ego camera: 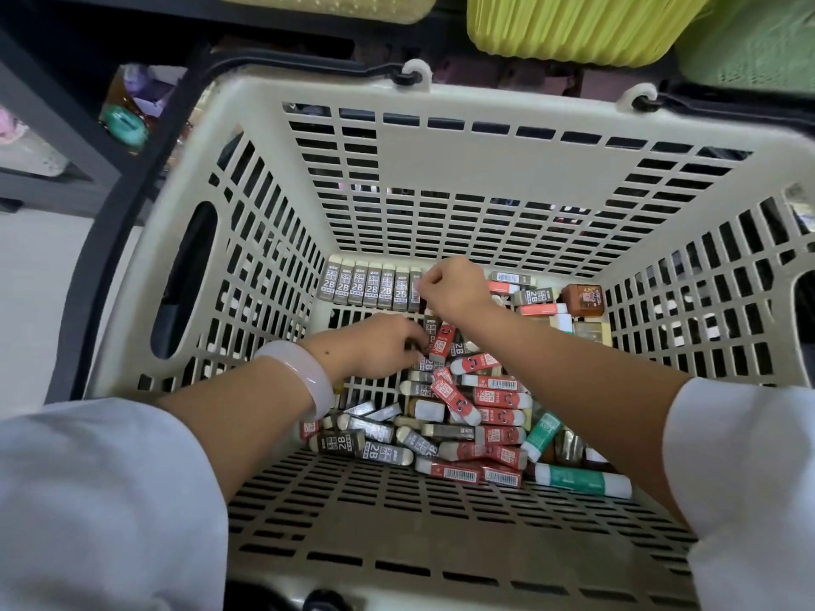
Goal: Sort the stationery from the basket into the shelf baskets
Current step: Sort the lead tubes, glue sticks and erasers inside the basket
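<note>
Erasers (pixel 454 407) lie in a loose pile on the slotted floor of the cream basket (pixel 397 513), in grey "2B", red and green sleeves. Your left hand (pixel 379 343) reaches down into the near edge of this pile with its fingers curled onto a grey eraser; whether it has the piece gripped or only touches it cannot be told. Your right hand (pixel 454 286) sits farther in, fingers pinched shut at the right end of a row of grey 2B erasers (pixel 372 287) standing side by side against the far wall; what it pinches cannot be told. A pale bangle (pixel 304 374) rings your left wrist, and white sleeves (pixel 106 500) cover both upper arms. A small brown box (pixel 583 299) rests in the far right corner of the basket. Beyond the far rim, yellow-green shelf baskets (pixel 573 24) sit above.
</note>
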Demonstrator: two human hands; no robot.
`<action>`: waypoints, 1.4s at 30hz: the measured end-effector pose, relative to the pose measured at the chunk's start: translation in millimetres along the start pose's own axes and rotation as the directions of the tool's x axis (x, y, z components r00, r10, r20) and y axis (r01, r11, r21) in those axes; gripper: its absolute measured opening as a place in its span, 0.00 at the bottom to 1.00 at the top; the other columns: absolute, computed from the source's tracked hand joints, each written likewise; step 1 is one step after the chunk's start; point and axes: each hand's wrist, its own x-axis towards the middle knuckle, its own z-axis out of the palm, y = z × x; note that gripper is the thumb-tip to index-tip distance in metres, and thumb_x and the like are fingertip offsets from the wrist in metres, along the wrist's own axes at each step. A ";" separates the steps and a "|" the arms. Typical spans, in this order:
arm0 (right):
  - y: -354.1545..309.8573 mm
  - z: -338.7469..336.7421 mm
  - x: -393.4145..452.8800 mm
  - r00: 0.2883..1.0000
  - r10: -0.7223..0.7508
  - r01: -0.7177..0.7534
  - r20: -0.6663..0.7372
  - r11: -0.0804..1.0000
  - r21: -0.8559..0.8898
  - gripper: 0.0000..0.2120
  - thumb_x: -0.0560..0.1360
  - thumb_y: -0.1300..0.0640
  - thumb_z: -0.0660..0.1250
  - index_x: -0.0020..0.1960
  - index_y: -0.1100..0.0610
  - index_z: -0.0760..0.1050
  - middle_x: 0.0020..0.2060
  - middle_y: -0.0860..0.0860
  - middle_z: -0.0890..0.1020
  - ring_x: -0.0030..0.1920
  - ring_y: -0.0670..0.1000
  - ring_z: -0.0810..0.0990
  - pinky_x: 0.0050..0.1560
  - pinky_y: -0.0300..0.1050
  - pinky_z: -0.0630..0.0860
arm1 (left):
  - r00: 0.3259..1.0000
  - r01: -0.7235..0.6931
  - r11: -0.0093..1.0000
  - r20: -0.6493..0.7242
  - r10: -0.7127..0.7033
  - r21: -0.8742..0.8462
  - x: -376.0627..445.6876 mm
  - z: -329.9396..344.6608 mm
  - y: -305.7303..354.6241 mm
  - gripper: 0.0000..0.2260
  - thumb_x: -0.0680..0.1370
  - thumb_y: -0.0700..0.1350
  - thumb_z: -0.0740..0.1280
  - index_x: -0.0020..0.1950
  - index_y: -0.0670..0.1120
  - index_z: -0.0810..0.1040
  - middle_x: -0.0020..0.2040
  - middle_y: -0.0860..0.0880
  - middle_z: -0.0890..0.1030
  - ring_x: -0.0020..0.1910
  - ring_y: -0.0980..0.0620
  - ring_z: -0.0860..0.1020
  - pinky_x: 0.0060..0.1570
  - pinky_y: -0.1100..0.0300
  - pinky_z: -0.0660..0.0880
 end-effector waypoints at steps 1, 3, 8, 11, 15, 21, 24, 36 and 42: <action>0.0 -0.3 0.8 1.000 -0.014 0.014 -0.002 0.998 -0.055 0.17 0.75 0.59 0.65 0.28 0.56 0.69 0.32 0.53 0.78 0.35 0.51 0.77 0.43 0.45 0.76 | 1.000 -0.003 1.000 0.014 0.003 0.006 0.8 0.2 -0.7 0.16 0.79 0.43 0.60 0.67 0.44 0.72 0.64 0.46 0.75 0.60 0.49 0.74 0.51 0.66 0.65; 0.2 2.4 2.1 0.999 -0.032 0.034 0.025 0.992 -0.124 0.09 0.73 0.55 0.68 0.39 0.59 0.72 0.34 0.51 0.74 0.36 0.50 0.73 0.40 0.43 0.70 | 0.999 -0.022 1.000 0.024 0.022 0.002 1.7 -0.2 0.3 0.15 0.79 0.42 0.60 0.66 0.44 0.73 0.64 0.46 0.75 0.60 0.49 0.73 0.53 0.65 0.66; -2.0 10.7 5.1 0.999 0.021 -0.017 0.024 0.990 -0.143 0.08 0.72 0.59 0.68 0.44 0.60 0.68 0.37 0.53 0.72 0.42 0.53 0.73 0.34 0.40 0.67 | 0.985 -0.021 0.980 -0.166 0.055 0.197 -1.6 -5.4 -6.0 0.14 0.78 0.38 0.58 0.62 0.41 0.76 0.60 0.44 0.76 0.54 0.47 0.76 0.54 0.56 0.72; -1.4 9.3 6.0 0.997 0.079 -0.079 0.001 0.994 -0.081 0.10 0.72 0.64 0.65 0.35 0.59 0.67 0.33 0.55 0.73 0.43 0.56 0.80 0.35 0.43 0.75 | 0.975 0.000 0.901 -0.200 0.096 0.433 -3.9 -6.7 -12.8 0.17 0.78 0.38 0.57 0.65 0.43 0.72 0.62 0.47 0.73 0.56 0.48 0.73 0.57 0.51 0.72; 1.6 8.6 6.3 0.996 0.083 -0.085 -0.025 0.991 -0.107 0.07 0.73 0.67 0.63 0.47 0.66 0.79 0.47 0.59 0.82 0.48 0.55 0.81 0.47 0.45 0.79 | 0.969 0.007 0.863 -0.217 0.119 0.505 -3.3 -3.0 -12.5 0.18 0.77 0.36 0.57 0.67 0.44 0.70 0.63 0.48 0.72 0.60 0.48 0.71 0.60 0.52 0.67; 6.6 -5.9 -1.4 0.993 -0.074 0.104 0.088 0.906 -0.411 0.09 0.75 0.60 0.63 0.47 0.65 0.79 0.45 0.57 0.81 0.45 0.55 0.80 0.43 0.45 0.78 | 0.978 0.015 0.931 -0.197 0.061 0.364 -3.3 -6.5 -11.0 0.14 0.77 0.36 0.57 0.60 0.42 0.74 0.53 0.45 0.78 0.47 0.49 0.76 0.49 0.56 0.74; 8.1 -12.0 -11.1 0.969 -0.107 0.218 0.221 0.789 -0.575 0.07 0.75 0.58 0.64 0.45 0.62 0.74 0.42 0.55 0.75 0.44 0.55 0.75 0.36 0.42 0.69 | 0.994 -0.012 0.980 -0.106 0.033 0.198 -3.5 -2.9 -5.1 0.12 0.79 0.38 0.58 0.59 0.40 0.76 0.51 0.43 0.79 0.39 0.51 0.74 0.38 0.62 0.71; 19.4 -26.9 -0.4 0.997 -0.064 0.067 -0.030 0.991 0.119 0.04 0.75 0.62 0.66 0.45 0.56 0.70 0.37 0.51 0.77 0.44 0.55 0.79 0.44 0.46 0.78 | 0.982 0.159 0.914 -0.039 -0.187 -0.373 -3.1 10.6 10.7 0.15 0.76 0.44 0.66 0.61 0.42 0.69 0.51 0.48 0.74 0.48 0.52 0.72 0.43 0.63 0.68; 15.1 -5.3 19.3 0.991 0.084 -0.072 -0.105 0.991 0.116 0.07 0.75 0.64 0.64 0.52 0.63 0.76 0.53 0.59 0.80 0.54 0.58 0.79 0.57 0.51 0.76 | 0.977 0.073 0.975 -0.183 -0.112 -0.210 8.3 20.0 18.8 0.09 0.77 0.42 0.64 0.55 0.41 0.70 0.34 0.53 0.70 0.37 0.51 0.72 0.38 0.59 0.68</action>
